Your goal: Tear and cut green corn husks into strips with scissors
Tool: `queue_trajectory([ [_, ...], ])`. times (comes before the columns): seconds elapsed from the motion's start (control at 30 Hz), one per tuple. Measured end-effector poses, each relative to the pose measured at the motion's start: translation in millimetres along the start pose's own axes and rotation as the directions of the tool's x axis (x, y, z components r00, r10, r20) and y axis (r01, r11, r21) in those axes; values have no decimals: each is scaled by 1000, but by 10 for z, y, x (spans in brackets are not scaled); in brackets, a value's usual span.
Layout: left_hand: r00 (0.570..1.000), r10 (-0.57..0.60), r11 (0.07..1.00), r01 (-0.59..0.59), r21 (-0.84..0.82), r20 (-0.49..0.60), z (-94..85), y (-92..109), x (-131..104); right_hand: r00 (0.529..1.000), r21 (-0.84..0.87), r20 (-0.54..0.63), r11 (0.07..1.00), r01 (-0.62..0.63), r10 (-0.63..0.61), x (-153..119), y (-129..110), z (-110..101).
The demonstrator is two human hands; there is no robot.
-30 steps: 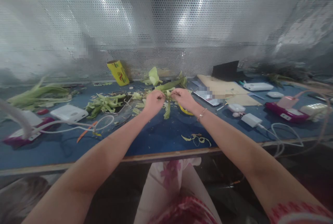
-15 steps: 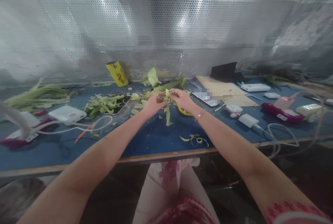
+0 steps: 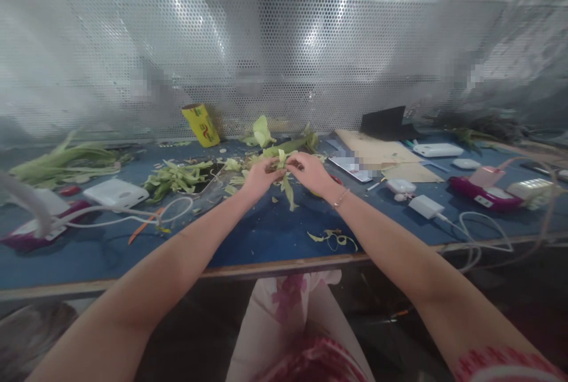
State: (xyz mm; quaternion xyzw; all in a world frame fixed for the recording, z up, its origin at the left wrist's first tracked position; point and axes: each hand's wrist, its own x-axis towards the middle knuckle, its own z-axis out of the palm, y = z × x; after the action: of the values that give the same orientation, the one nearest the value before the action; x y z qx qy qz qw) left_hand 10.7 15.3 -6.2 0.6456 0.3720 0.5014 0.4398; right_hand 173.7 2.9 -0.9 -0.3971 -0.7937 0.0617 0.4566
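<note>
A pale green leaf strip (image 3: 289,193) hangs down between my hands above the blue table, its upper end bunched at the fingertips. My left hand (image 3: 264,172) pinches it from the left. From the right, my right hand (image 3: 307,170) closes on the same strip, its fingertips near the left ones. Fingers hide part of the bunched end. Behind the hands lie larger green leaves (image 3: 288,146) and an upright pale leaf piece (image 3: 261,131). A heap of folded green strips (image 3: 180,178) is left of my left hand.
Around the blue table (image 3: 266,228) are a yellow container (image 3: 202,125), a phone (image 3: 350,168), brown paper (image 3: 377,148), a white charger (image 3: 426,206), a white box (image 3: 116,194), power strips with cables, and long leaves (image 3: 66,163). A perforated metal screen (image 3: 302,62) stands behind.
The hanging end of the strip has swung slightly to the right. My hands have shifted a little, and my right hand now covers more of the yellow ring-like object beside it.
</note>
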Motion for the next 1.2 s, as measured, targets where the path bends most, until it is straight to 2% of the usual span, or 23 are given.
queue_trajectory([
  [0.17, 1000, 14, 998, -14, 58, 3, -4, -31, 15, 1000, -40, 8, 999, -16, 16, -4, 6, 17],
  [0.33, 998, 58, 995, -58, 84, 3, -41, -103, 61, 994, -2, -14, 994, -107, 107, 5, -39, -4],
  [0.47, 998, 53, 999, -53, -12, 22, -25, -145, 89, 986, 20, -41, 987, -162, 163, 7, -59, -19],
  [0.6, 999, 34, 986, -27, -166, 41, 12, -136, 83, 979, 115, -65, 976, -186, 194, 3, -51, -13],
  [0.7, 998, 7, 970, 7, -242, 58, 31, -85, 52, 976, 159, -67, 968, -192, 205, 0, -40, -10],
  [0.87, 988, -14, 926, 70, -372, 151, 41, 45, -13, 973, 239, -67, 950, -200, 222, -8, -31, -2],
  [1.03, 983, -52, 892, 124, -434, 174, 39, 93, -42, 985, 281, -61, 950, -137, 161, -19, -46, 11],
  [1.13, 989, -60, 903, 112, -414, 137, 28, 51, -28, 998, 154, -54, 988, -17, 25, -23, -54, -30],
  [1.2, 995, -52, 923, 82, -375, 88, 15, 20, -15, 993, 39, -90, 996, 76, -72, -21, -49, -79],
])
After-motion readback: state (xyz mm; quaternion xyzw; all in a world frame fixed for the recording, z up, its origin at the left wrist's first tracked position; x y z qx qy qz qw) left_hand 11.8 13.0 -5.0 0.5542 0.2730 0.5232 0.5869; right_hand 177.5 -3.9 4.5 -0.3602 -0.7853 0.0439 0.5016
